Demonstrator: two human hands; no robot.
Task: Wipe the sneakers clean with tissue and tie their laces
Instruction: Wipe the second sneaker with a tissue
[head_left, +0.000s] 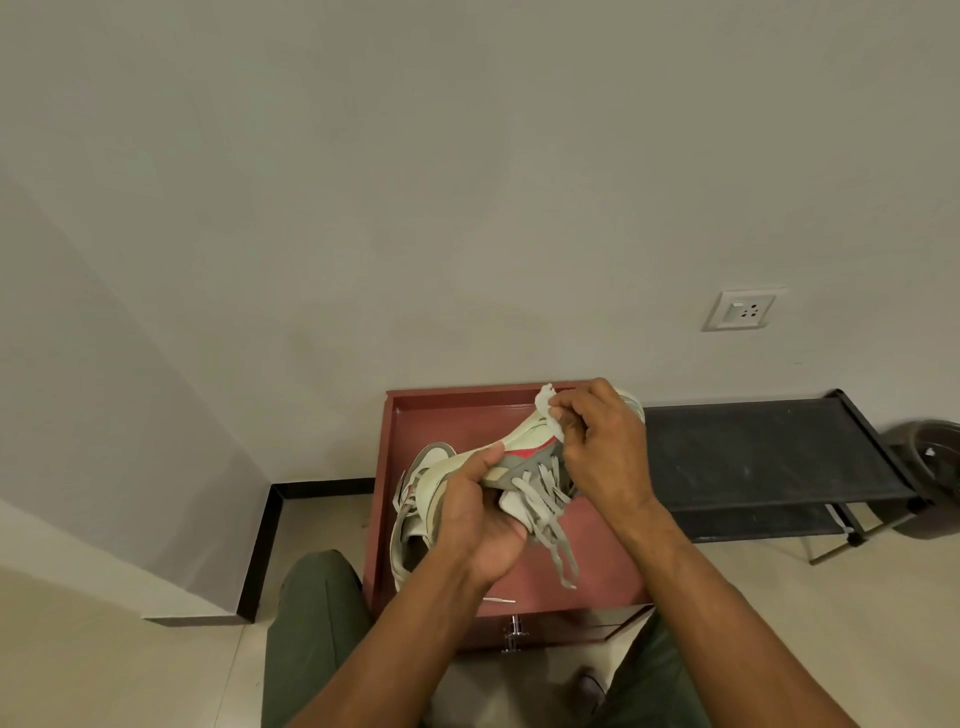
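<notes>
cream sneaker, grey panels, red patch, loose grey laces

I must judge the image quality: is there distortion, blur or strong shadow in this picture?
Head view: wide-angle bending curves the black bench and the wall edges; light is dim and even, with soft shadows; the right hand, tissue and held sneaker look slightly soft.

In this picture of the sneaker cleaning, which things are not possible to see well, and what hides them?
- Held sneaker, head view: its toe end is behind the right hand.
- Tissue: mostly inside the right fingers.
- Second sneaker: partly behind the left hand.
- Dirt on either shoe: too small to judge.
- Dark round object: cut off by the right edge.
</notes>
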